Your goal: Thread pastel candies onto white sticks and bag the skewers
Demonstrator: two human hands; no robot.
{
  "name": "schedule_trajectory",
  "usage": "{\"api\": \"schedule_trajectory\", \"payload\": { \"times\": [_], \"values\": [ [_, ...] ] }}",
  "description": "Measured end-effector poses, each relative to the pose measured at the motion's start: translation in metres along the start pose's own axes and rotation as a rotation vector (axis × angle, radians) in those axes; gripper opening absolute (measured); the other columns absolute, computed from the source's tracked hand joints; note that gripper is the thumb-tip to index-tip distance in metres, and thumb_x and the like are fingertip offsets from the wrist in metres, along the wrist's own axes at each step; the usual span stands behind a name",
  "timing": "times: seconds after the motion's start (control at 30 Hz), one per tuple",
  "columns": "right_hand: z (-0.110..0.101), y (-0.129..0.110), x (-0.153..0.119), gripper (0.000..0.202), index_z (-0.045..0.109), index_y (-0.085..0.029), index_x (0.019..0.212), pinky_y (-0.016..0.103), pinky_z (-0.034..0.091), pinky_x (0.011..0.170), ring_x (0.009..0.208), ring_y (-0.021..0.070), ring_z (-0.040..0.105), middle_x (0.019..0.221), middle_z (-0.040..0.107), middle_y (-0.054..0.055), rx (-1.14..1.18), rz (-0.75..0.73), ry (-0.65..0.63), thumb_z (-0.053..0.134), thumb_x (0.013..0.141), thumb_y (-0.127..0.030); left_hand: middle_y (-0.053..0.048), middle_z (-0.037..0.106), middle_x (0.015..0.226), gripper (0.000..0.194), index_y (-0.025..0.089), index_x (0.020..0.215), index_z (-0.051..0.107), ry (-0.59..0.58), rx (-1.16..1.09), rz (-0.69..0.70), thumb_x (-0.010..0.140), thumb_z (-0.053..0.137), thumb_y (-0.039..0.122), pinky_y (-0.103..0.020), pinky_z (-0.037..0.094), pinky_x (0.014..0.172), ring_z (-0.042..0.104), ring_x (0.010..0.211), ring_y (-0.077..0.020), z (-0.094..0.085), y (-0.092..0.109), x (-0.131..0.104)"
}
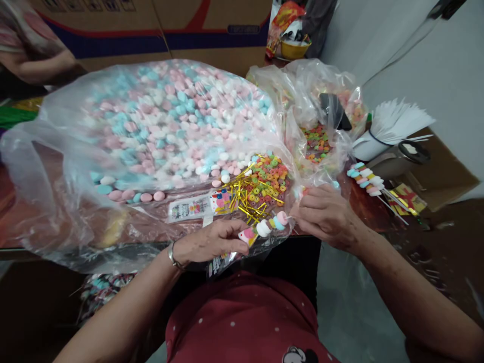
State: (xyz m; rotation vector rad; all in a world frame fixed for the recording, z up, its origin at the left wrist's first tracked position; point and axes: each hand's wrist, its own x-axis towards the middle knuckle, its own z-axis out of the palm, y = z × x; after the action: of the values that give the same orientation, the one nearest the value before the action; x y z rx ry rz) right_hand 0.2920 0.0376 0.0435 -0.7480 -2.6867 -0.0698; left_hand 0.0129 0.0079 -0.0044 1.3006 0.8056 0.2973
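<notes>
My left hand (215, 240), with a metal bangle at the wrist, pinches a small printed plastic wrapper (223, 263) near the table's front edge. From that hand toward the right runs a skewer of candies (271, 224) in white, yellow, blue and pink. The fingers of my right hand (327, 217) are closed on the stick end of this skewer. Just behind the skewer lie gold twist ties (247, 194) and colourful ring candies (270, 174). Flat printed wrappers (192, 206) rest left of the ties. A big clear bag of pink, blue and white candies (170, 121) spreads behind.
Finished skewers (365, 179) lie at the right, beside a white cup of sticks (372, 146) and a dark metallic mug (395, 160). More clear bags (317, 91) hold ring candies. A large cardboard box (151, 30) stands behind; another person's arm (41, 68) shows upper left.
</notes>
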Motion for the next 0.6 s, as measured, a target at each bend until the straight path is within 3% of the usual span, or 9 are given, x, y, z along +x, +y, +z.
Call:
{"api": "schedule_trajectory", "payload": {
  "times": [0.13, 0.23, 0.43, 0.6],
  "values": [
    [0.008, -0.009, 0.001, 0.023, 0.066, -0.018, 0.076, 0.030, 0.028, 0.065, 0.066, 0.0143, 0.045, 0.065, 0.058, 0.000, 0.102, -0.007, -0.108, 0.049, 0.091, -0.017, 0.003, 0.052, 0.073, 0.023, 0.015, 0.092, 0.061, 0.055, 0.140, 0.085, 0.081, 0.065, 0.036, -0.020, 0.034, 0.059, 0.042, 0.065, -0.0100, 0.010, -0.007, 0.005],
    [0.008, -0.010, 0.001, 0.027, 0.063, -0.018, 0.070, 0.030, 0.028, 0.065, 0.064, 0.0135, 0.044, 0.064, 0.056, 0.000, 0.166, 0.002, -0.147, 0.047, 0.091, -0.016, 0.002, 0.053, 0.077, 0.026, 0.016, 0.098, 0.061, 0.129, 0.177, 0.137, 0.083, 0.065, 0.036, -0.022, 0.036, 0.063, 0.044, 0.070, -0.0118, 0.022, -0.013, 0.006],
    [-0.008, 0.001, 0.008, 0.030, 0.062, -0.020, 0.065, 0.031, 0.028, 0.069, 0.064, 0.0124, 0.044, 0.061, 0.054, -0.002, 0.217, -0.005, -0.277, 0.046, 0.091, -0.017, -0.004, 0.063, 0.097, 0.042, 0.018, 0.118, 0.053, 0.220, 0.014, 0.249, 0.081, 0.068, 0.033, -0.026, 0.043, 0.077, 0.055, 0.085, -0.0161, 0.061, -0.025, 0.017],
    [0.007, -0.008, 0.009, 0.034, 0.063, -0.018, 0.064, 0.031, 0.026, 0.066, 0.064, 0.0122, 0.043, 0.062, 0.057, -0.002, 0.252, -0.118, -0.362, 0.045, 0.093, -0.020, -0.005, 0.066, 0.097, 0.054, 0.019, 0.124, 0.049, 0.213, -0.175, 0.174, 0.076, 0.073, 0.028, -0.029, 0.045, 0.081, 0.060, 0.089, -0.0177, 0.081, -0.038, 0.018]
  ]
}}
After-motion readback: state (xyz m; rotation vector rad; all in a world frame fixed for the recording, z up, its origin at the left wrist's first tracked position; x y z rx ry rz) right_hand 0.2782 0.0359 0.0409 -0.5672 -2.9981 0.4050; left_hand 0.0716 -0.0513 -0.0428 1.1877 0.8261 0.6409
